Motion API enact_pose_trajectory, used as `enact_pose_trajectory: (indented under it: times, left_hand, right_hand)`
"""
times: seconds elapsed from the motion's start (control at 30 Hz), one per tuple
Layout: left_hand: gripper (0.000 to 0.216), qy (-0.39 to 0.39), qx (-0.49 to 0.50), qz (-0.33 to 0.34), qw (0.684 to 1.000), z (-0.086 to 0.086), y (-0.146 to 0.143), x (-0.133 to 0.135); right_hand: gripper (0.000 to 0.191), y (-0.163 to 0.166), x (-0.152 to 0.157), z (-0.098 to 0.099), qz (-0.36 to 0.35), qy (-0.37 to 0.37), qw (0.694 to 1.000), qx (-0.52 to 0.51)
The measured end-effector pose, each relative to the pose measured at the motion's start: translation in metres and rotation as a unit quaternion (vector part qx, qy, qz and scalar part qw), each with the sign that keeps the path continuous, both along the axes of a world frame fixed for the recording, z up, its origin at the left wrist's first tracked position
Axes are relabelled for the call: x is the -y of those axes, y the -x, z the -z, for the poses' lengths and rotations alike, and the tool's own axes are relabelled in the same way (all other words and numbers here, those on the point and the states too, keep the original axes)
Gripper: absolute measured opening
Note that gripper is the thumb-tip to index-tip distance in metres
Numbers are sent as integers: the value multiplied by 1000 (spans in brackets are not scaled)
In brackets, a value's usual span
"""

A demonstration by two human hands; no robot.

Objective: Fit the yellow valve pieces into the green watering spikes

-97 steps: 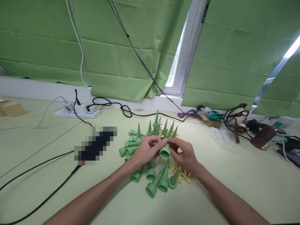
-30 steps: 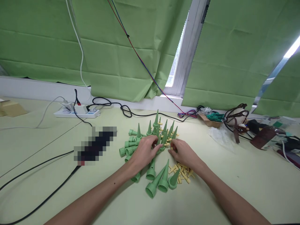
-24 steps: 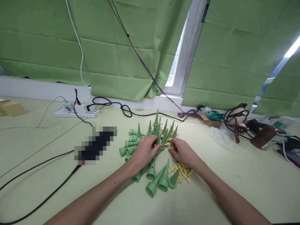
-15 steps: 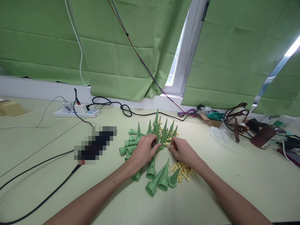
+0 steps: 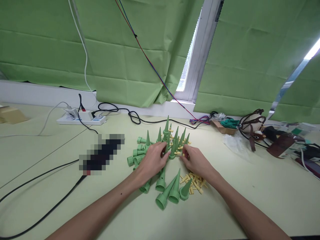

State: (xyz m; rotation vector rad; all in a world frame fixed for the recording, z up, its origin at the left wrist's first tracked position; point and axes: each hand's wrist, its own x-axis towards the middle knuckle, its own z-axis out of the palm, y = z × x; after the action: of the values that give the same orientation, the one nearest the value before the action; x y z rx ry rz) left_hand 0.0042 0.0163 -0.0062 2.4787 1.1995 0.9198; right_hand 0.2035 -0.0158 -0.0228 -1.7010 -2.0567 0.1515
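Note:
My left hand [image 5: 153,158] is closed at the left of a cluster of upright green plant-watering spikes [image 5: 176,141]. Between its thumb and fingers shows a green spike [image 5: 166,147], mostly hidden by the hand. One upright spike [image 5: 172,152] stands just right of the thumb. My right hand [image 5: 195,161] is on the cluster's right side, its fingertips pinched on a small yellow fitting [image 5: 184,154], of which little shows. Small yellow fittings stick out from several upright spikes. Below my right hand lies a pile of loose yellow fittings [image 5: 196,181].
Green spikes [image 5: 137,160] lie on their sides left of the cluster, others [image 5: 162,200] nearer me. On the table [image 5: 100,206], a pixelated dark object [image 5: 102,155] with cables lies left. A power strip [image 5: 82,120] is behind it. Bags and a cardboard box [image 5: 223,128] are back right.
My left hand has shifted slightly left, so the upright spike beside its thumb shows more fully. My right hand has hardly moved.

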Motion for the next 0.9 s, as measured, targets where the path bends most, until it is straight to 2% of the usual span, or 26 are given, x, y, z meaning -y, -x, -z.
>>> enact_pose_trajectory:
  times: [0.3,0.53,0.9]
  left_hand:
    - [21,8,5,23,1000,-1,-1,3]
    - [24,11,7,16,1000,-1,0,1]
    - [17,42,20,7,999,3,2,0]
  right_hand:
    - [17,0,0,-2,-1,-1,1000,2]
    - [16,1,2,-3,-3,-5,1000,-9]
    - [8,4,3,-7,-20,-13,999,-27]
